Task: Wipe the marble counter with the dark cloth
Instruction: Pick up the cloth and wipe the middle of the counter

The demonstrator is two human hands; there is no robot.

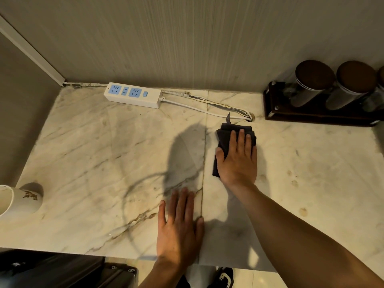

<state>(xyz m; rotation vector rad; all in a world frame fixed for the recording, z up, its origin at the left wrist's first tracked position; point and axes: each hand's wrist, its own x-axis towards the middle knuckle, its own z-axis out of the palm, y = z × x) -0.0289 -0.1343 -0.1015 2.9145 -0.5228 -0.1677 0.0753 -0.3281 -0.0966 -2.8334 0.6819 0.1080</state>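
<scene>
The marble counter (104, 154) is pale with brown and grey veins and a seam down its middle. A folded dark cloth (225, 133) lies flat just right of that seam, toward the back. My right hand (239, 161) presses palm down on the cloth, fingers spread over it, covering most of it. My left hand (179, 227) rests flat on the bare marble near the front edge, on the seam, holding nothing. Brownish stains dot the counter to the right of the cloth.
A white power strip (133, 95) with blue sockets lies by the back wall, and its cables (207, 109) run right into a hole just behind the cloth. A dark rack of jars (324, 96) stands at the back right. A white cup (18, 200) sits at the left edge.
</scene>
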